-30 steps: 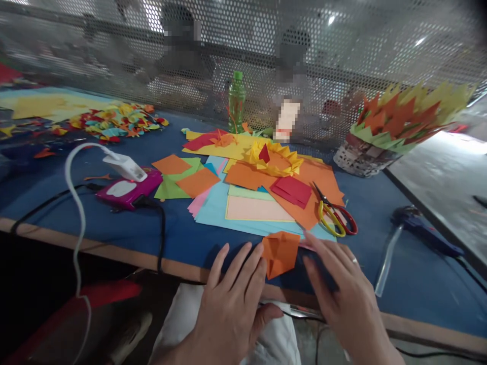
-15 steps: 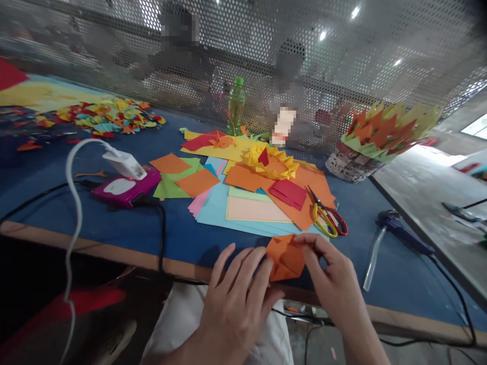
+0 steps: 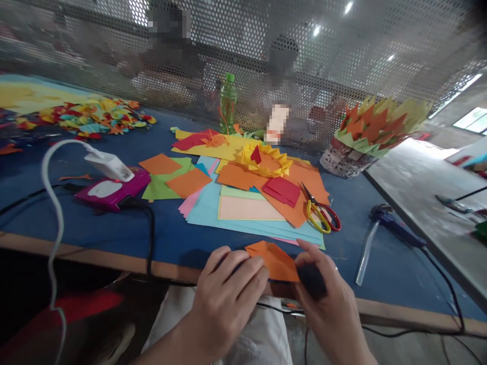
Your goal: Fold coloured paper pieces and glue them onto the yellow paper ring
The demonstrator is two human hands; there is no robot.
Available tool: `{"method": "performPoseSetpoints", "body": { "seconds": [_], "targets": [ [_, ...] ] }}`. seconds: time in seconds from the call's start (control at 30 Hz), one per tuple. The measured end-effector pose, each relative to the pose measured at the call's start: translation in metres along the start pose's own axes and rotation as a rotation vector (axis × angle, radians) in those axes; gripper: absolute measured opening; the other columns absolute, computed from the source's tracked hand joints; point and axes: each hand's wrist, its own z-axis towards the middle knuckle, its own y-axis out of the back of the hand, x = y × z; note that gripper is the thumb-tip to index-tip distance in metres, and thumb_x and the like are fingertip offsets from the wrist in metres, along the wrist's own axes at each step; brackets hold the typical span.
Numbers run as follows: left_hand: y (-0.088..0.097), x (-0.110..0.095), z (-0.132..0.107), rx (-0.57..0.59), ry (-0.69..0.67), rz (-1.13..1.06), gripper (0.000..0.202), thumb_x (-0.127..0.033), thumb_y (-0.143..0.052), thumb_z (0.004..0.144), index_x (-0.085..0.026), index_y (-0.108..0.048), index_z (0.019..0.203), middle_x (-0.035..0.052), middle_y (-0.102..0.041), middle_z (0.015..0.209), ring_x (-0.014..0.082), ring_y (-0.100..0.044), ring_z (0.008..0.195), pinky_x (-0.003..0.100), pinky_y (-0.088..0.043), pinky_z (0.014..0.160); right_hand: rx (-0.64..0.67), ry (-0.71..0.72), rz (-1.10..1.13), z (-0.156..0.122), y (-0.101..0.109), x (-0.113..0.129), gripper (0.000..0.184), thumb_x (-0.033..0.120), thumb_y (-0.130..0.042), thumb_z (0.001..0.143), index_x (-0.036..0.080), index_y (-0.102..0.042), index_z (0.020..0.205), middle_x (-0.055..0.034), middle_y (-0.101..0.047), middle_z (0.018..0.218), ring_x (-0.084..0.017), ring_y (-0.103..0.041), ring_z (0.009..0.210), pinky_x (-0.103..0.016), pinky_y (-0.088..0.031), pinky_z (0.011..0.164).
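Observation:
A folded orange paper piece [image 3: 274, 260] sits at the near edge of the blue table [image 3: 114, 223]. My left hand [image 3: 224, 299] has its fingers curled onto the paper's left side, pinching it. On the paper's right side, my right hand [image 3: 327, 299] grips it with bent fingers; a ring shows on one finger. Just beyond the paper lies a stack of coloured sheets [image 3: 247, 208].
Yellow-and-red scissors [image 3: 321, 215] lie right of the sheets. A blue glue gun [image 3: 391, 225] is farther right. A magenta device with a white charger [image 3: 110, 182] and cables sits left. A green bottle [image 3: 227, 104], a basket of paper points [image 3: 365, 139] and people behind a mesh stand at the back.
Both hands went from lying spread beside the orange paper to closing on it. The paper has been flattened and lowered toward the table edge. The view shifted slightly left.

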Motion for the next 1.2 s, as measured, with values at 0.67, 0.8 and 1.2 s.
{"method": "performPoseSetpoints", "body": {
  "seconds": [0.67,0.8,1.2],
  "targets": [
    [-0.009,-0.012,-0.002,0.108,0.1,-0.198,0.019,-0.005,-0.056,0.091,-0.013,-0.07,0.102,0.0071,-0.073,0.105,0.0174,-0.066,0.103,0.033,-0.052,0.1,-0.048,0.296,-0.01,0.003,-0.01,0.007,0.024,0.011,-0.061,0.092,0.019,-0.072,0.112,-0.001,-0.076,0.114,-0.018,-0.065,0.103,-0.037,-0.043,0.097],
    [-0.011,-0.013,-0.001,0.118,0.257,-0.28,0.017,-0.007,-0.056,0.092,-0.017,-0.069,0.097,0.004,-0.071,0.099,0.0158,-0.064,0.095,0.03,-0.053,0.089,0.006,0.341,-0.036,0.002,-0.001,-0.006,0.026,0.011,-0.061,0.091,0.018,-0.071,0.114,-0.0032,-0.076,0.113,-0.02,-0.064,0.106,-0.038,-0.046,0.095],
    [-0.025,-0.026,0.011,0.074,0.438,-0.246,0.012,-0.006,-0.059,0.09,-0.017,-0.063,0.088,0.0034,-0.065,0.09,0.0157,-0.056,0.082,0.032,-0.045,0.074,0.051,0.43,-0.103,0.002,0.007,-0.024,0.024,0.024,-0.058,0.097,0.021,-0.073,0.115,0.004,-0.074,0.119,-0.019,-0.065,0.105,-0.033,-0.046,0.091]
  ]
}}
